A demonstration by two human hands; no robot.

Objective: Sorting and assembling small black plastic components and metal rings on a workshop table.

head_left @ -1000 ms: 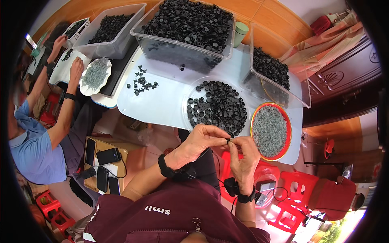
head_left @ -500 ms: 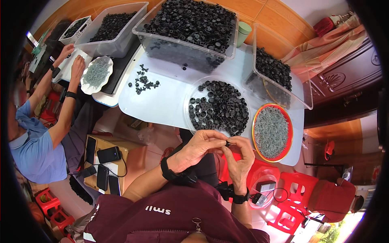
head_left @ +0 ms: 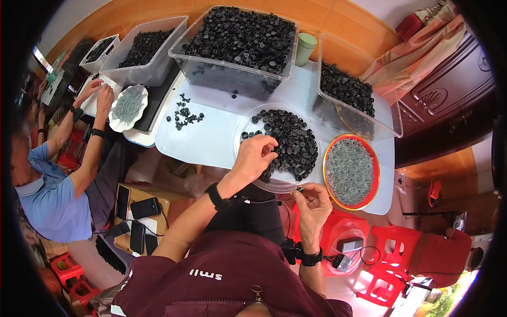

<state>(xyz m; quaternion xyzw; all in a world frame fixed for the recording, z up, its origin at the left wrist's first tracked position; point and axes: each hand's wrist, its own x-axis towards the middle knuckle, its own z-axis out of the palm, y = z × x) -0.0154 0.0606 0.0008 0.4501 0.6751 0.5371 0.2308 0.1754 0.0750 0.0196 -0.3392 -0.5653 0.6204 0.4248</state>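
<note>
At mid-frame, our left hand [head_left: 252, 158] half-curls over black caps [head_left: 293, 140] in the round tray [head_left: 274, 187], its hold unclear, while lower down our right hand [head_left: 313, 210] pinches a small dark piece [head_left: 299, 189], best held steady.

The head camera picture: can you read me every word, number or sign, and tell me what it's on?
Maroon garment: short white lettering across the chest; I don't copy printed words out.
Small black parts in the round tray: no writing I can make out.
Dark phones: any print is too small to read.
Small dark box with cables: any print is too small to read.
</note>
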